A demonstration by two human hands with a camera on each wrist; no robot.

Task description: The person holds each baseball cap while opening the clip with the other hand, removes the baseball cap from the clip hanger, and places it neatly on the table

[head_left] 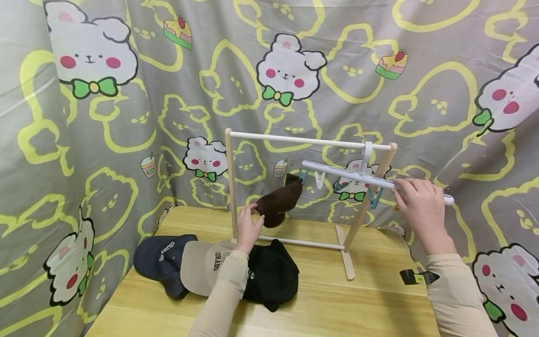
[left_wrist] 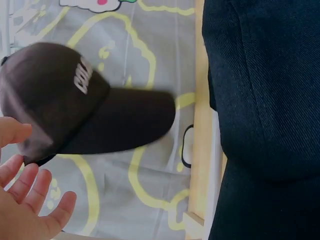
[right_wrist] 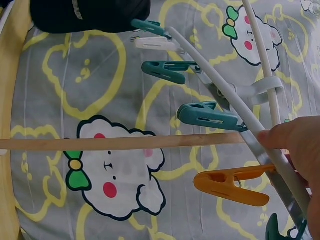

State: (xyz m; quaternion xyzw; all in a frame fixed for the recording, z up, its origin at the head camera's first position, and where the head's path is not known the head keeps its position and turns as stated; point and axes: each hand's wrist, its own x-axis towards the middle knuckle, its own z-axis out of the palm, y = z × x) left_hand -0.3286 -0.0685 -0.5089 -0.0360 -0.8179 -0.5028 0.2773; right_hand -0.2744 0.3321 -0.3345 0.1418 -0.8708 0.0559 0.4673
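Note:
A dark brown baseball cap (head_left: 280,201) hangs from a teal clip (head_left: 303,174) at the left end of a white clip hanger (head_left: 341,172). My left hand (head_left: 249,227) is at the cap's lower left side, thumb and fingers spread apart; in the left wrist view the cap's crown (left_wrist: 47,95) shows pale lettering beside the loose fingertips (left_wrist: 67,202). With my right hand (head_left: 421,206) I grip the hanger's bar near its right end. In the right wrist view, an orange clip (right_wrist: 232,186) and another teal clip (right_wrist: 210,116) dangle beside the thumb.
The hanger's hook (head_left: 367,152) sits over the top rail (head_left: 303,139) of a wooden rack. Navy (head_left: 157,257), beige (head_left: 200,267) and black (head_left: 275,276) caps lie overlapping on the wooden table (head_left: 337,309). A small black object (head_left: 417,277) lies at the right, and a patterned curtain (head_left: 219,56) surrounds everything.

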